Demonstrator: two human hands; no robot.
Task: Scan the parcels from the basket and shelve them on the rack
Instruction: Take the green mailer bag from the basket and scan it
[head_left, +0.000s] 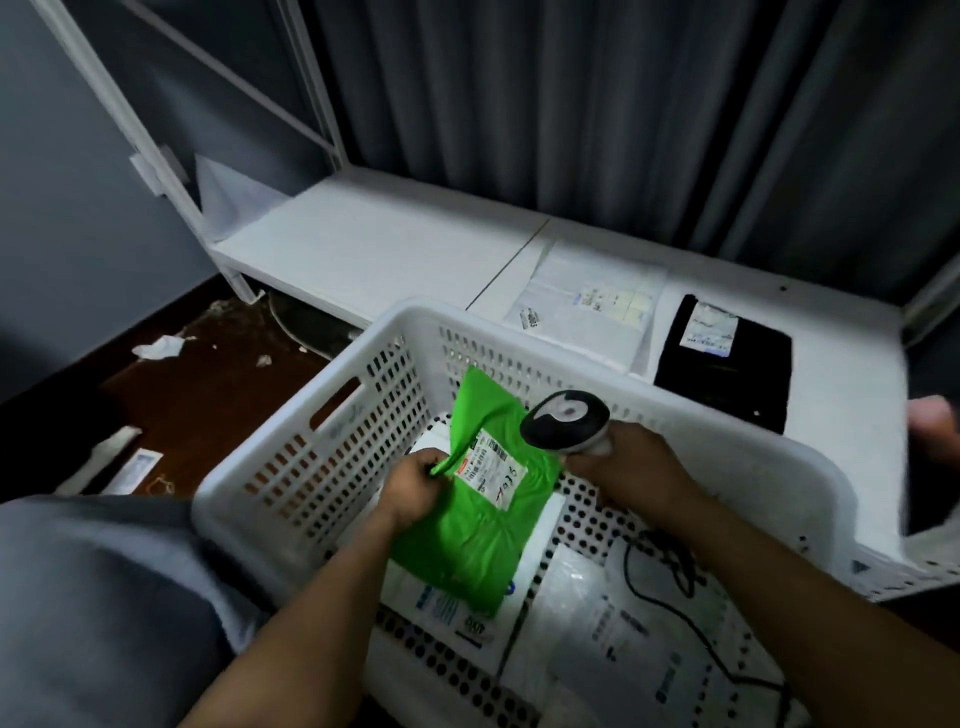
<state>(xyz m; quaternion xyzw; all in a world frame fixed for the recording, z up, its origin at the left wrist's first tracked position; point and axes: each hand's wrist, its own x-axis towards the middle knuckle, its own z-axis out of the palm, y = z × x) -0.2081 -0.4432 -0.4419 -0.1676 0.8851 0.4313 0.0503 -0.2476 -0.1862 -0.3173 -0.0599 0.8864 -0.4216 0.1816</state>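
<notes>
A white perforated basket (332, 415) stands in front of me, holding several white parcels (597, 618). My left hand (415, 486) grips the left edge of a green parcel (467, 540) and holds it up inside the basket, its white label (491, 467) facing me. My right hand (634, 462) grips a handheld scanner (566, 421), whose head sits just right of the label. The scanner's black cable (670, 597) trails over the parcels. Behind the basket is the white rack's low shelf (374, 249).
On the shelf lie a white parcel (587, 301) and a black parcel (727, 364) with a label. The rack's white frame (130, 119) rises at left. Paper scraps (158, 347) litter the brown floor. My grey-clad knee (93, 597) is at lower left. A dark curtain hangs behind.
</notes>
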